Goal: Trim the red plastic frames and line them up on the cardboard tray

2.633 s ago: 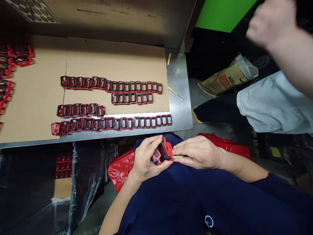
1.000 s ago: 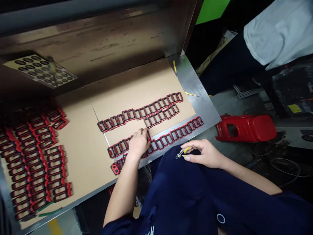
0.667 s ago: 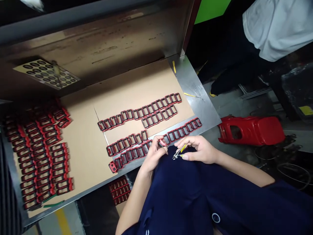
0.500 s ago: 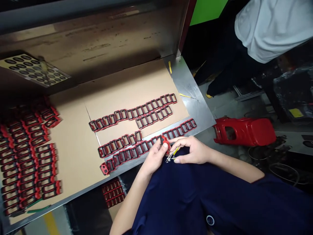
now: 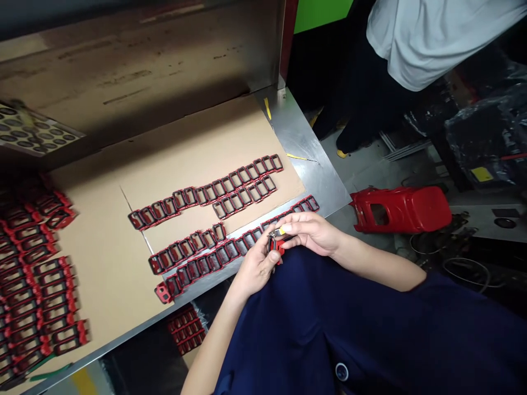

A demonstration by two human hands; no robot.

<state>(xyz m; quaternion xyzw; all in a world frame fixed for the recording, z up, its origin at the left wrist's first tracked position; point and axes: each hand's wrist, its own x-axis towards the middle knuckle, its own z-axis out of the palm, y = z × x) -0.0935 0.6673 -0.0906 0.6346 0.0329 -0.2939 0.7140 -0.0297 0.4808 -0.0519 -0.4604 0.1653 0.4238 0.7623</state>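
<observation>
My left hand is closed on a small red and black plastic frame, held just above my lap at the table's front edge. In my right hand is a small metal tool with yellow grips; its metal end lies against the top of the frame. My fingers cover part of the tool and the frame. Beyond my hands, a row of similar red and black frames runs along the metal table edge, and more rows lie on the cardboard.
Many more frames are stacked at the left, near a green-handled tool. Two thin yellow-handled tools lie on the metal table. A red plastic part is at the right. A person in a white shirt stands behind.
My right hand has turned and brought the tool up onto the frame; its spread jaws were lower before. The frame is tilted differently in my left hand. The view has shifted right.
</observation>
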